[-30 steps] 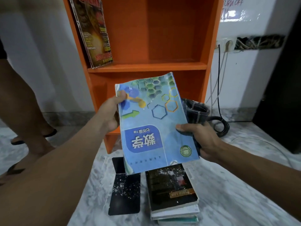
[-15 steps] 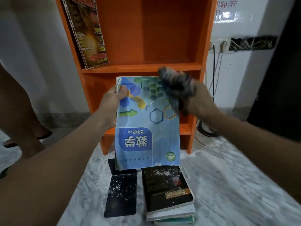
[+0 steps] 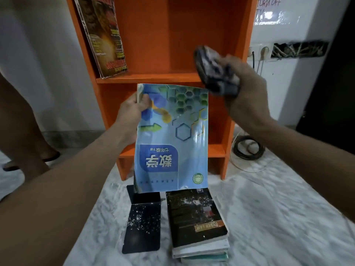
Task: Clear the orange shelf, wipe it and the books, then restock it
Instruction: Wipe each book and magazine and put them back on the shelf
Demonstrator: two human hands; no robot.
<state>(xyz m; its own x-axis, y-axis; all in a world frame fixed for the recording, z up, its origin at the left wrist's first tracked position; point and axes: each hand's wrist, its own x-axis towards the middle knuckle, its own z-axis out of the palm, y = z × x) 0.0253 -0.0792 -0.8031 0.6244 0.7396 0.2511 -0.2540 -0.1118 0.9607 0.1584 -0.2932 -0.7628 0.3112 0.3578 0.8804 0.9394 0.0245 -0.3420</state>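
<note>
Left hand [image 3: 132,110] holds blue book [image 3: 172,139] upright; right hand [image 3: 247,93] clutches dark cloth [image 3: 215,73] before orange shelf [image 3: 153,77].

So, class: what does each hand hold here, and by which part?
The left hand grips the blue book by its upper left corner, near the spine. The right hand clutches a bunched dark cloth by its lower part.

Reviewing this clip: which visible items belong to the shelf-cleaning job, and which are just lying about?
Part of the job:
orange shelf
blue textbook in the left hand
dark cloth in the right hand
magazine leaning on the shelf
book stack on the floor
dark flat book beside it

Lying about:
coiled black cable
wall socket
</note>
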